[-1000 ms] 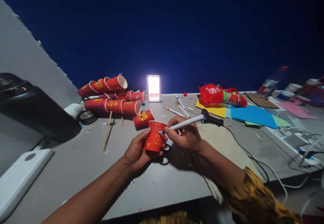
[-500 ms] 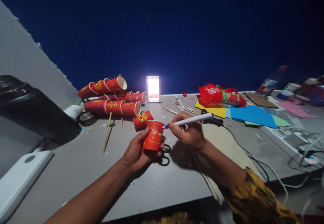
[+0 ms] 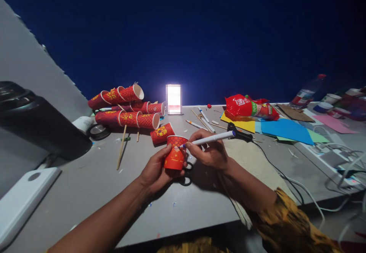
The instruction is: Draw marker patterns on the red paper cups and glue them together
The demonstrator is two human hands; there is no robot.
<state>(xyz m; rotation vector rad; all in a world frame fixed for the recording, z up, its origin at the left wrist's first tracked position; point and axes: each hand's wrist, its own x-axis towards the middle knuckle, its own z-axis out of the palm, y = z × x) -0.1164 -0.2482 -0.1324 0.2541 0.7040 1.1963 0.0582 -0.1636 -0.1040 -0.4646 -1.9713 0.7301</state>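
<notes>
Upright in my left hand (image 3: 156,171) is a red paper cup (image 3: 174,159) with a gold pattern, its thumb pressed on the cup's left side. My right hand (image 3: 208,152) grips a white marker (image 3: 211,137) with a purple end, and its tip points at the front of the cup, near the printed pattern. Behind the held cup another red cup (image 3: 162,134) lies on its side. Black scissor handles (image 3: 186,180) show just below and to the right of the cup; the blades are hidden.
Stacked red cups (image 3: 128,119) lie at the back left, near a black bottle (image 3: 48,123). Further right are loose markers (image 3: 197,124), a red package (image 3: 248,108), coloured paper (image 3: 286,129), a beige cloth (image 3: 251,161) and cables. A bright blurred screen (image 3: 174,98) stands at the back.
The marker and my right hand have shifted slightly left, bringing the tip further over the cup's front. The cup has moved a little to the right.
</notes>
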